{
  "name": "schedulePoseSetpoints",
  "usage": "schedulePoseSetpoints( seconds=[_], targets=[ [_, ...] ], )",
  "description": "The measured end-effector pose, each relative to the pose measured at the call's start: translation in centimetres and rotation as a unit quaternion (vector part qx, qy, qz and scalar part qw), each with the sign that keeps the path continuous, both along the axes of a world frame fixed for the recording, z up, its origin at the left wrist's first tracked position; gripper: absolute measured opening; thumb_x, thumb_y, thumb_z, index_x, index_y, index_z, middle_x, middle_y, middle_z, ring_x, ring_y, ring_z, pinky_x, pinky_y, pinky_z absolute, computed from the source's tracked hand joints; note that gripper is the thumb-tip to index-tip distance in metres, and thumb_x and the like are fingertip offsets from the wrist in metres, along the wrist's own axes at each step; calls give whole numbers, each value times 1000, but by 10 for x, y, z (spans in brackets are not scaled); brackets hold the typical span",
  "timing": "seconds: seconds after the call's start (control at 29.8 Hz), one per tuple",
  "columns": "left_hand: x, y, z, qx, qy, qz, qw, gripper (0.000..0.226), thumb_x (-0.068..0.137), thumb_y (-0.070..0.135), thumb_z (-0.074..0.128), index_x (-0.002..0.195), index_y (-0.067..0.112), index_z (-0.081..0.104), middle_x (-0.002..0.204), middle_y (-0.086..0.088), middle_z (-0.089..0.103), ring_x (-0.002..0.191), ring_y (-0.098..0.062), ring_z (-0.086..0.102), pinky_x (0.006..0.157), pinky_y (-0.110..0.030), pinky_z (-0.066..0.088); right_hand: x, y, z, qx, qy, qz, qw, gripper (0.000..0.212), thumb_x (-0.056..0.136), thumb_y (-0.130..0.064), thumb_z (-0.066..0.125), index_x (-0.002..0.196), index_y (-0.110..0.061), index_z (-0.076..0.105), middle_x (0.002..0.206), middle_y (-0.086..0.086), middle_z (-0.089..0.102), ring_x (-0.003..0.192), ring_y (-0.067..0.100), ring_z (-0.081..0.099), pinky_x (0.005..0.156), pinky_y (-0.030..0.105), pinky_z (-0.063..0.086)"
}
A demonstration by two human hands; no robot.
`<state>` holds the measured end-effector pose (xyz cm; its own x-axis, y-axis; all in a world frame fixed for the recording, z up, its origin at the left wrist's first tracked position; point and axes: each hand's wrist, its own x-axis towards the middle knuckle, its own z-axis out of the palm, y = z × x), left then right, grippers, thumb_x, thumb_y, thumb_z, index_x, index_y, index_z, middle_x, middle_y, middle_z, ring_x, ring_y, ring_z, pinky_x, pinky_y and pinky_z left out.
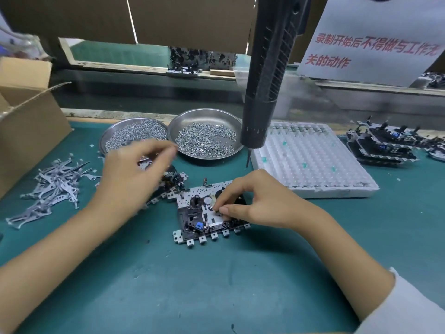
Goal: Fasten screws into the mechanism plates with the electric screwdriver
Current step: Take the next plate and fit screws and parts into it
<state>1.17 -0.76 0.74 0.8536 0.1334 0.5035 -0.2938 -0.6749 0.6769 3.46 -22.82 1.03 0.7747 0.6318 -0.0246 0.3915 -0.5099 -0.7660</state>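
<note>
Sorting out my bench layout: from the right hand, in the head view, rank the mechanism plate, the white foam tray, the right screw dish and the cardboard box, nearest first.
From the right hand:
1. Mechanism plate, under its fingertips.
2. White foam tray, just behind, to the right.
3. Right screw dish, behind, to the left.
4. Cardboard box, far left edge.

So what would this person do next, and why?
Probably reach the left hand up for the hanging electric screwdriver, though that is only a guess. Neither hand holds it, its tip hangs just above the mechanism plate, and the right hand's fingers seem to pinch something small in place there.
</note>
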Motion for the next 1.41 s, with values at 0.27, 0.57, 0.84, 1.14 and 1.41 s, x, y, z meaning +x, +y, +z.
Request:
schedulePoseSetpoints(
  seconds=[0.27,0.57,0.84,1.14,1.41],
  targets=[
    [65,51,-2,159,233,74,957,29,84,25,70,112,16,69,92,-2,65,89,-19,55,83,-27,39,-1,-1,-3,0,-12,7,1000,13,85,-8,67,86,-17,76,78,1,72,71,11,63,72,30,52],
    [64,46,-9,129,149,142,970,12,86,18,68,97,20,74,94,-4,70,90,-22,59,82,-32,46,3,0,-6,7,-23,2,1000,13,84,-9,67,87,-18,76,77,0,73,71,11,64,68,26,51],
    [48,39,-2,-68,28,94,993,21,86,8,66,105,17,70,88,7,67,80,-1,62,78,-9,43,7,4,-9,137,-116,-93,979,18,84,-6,69,88,-23,76,74,-19,69,77,0,65,74,9,46],
    [34,12,7,-282,19,-29,959,18,81,3,69,94,15,70,73,6,73,69,1,67,63,-8,48,42,54,18,251,-44,-109,961,21,83,-5,71,91,-24,72,88,-4,72,84,16,69,82,30,56],
    [23,-3,7,-405,54,-119,905,31,63,39,72,92,27,69,78,1,75,75,-7,70,65,-12,49,34,74,9,357,-134,-90,920,17,77,3,72,91,-7,74,86,8,71,83,21,67,78,38,55]
  ],
)
